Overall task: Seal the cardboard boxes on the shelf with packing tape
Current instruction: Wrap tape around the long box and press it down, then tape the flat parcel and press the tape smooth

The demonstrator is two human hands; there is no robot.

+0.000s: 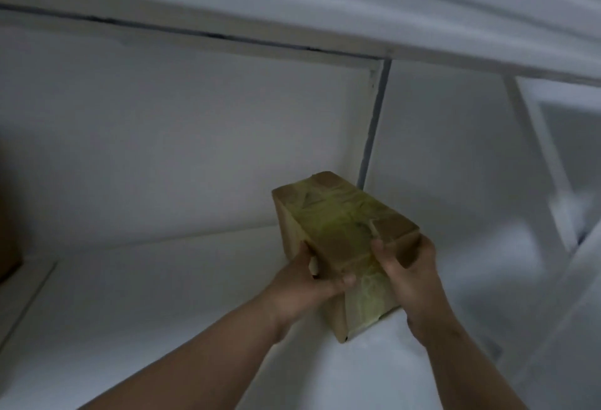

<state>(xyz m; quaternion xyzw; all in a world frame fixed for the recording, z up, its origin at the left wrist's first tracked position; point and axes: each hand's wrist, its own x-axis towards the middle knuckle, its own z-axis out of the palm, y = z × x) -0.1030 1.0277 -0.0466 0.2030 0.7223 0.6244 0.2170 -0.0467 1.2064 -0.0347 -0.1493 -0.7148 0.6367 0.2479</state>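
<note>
Holding a taped cardboard box at lower centre of the frame, above the white shelf: left hand grips its near left edge, right hand clasps its right end. Lowering it flat, with both grips even, should keep the tape pressed smooth.

I hold a small cardboard box over the white shelf, my left hand gripping its seven o'clock side and my right hand its four o'clock end. Yellowish tape crosses its top. Another brown box sits at nine o'clock.
</note>
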